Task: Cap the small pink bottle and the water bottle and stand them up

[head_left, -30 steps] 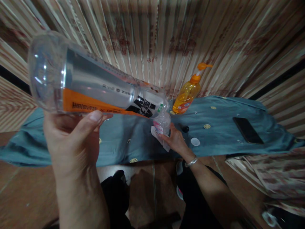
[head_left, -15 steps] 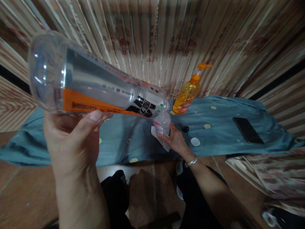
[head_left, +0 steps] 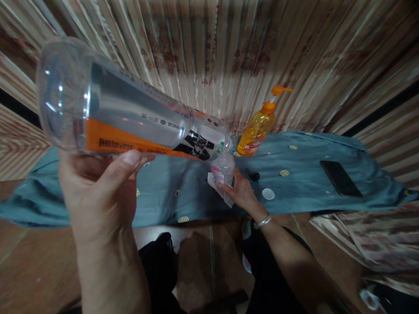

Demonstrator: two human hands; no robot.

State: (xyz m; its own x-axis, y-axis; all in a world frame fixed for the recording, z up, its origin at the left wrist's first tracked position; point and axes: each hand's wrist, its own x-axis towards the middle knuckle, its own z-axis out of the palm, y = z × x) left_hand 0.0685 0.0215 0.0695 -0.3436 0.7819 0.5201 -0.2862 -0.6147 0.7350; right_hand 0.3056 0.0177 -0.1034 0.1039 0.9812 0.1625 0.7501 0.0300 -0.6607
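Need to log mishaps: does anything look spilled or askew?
No spill shows. The large bottle looks askew: the left hand holds it tilted, neck lower than base, its mouth by the small bottle.

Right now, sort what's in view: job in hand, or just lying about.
In the job: tilted orange-labelled bottle, in the left hand; small clear bottle, in the right hand.

Apparently idle: orange pump bottle; black smartphone; small black object; white disc.

Your large bottle (head_left: 140, 109): clear, silver and orange wrap, black lettering. Your small bottle (head_left: 224, 168): clear, pink and white. Your pump bottle (head_left: 257, 131): amber, orange top. Cloth (head_left: 304, 174): teal, pale-yellow ovals. Curtain (head_left: 193, 56): beige-brown stripes, dark-red florals.
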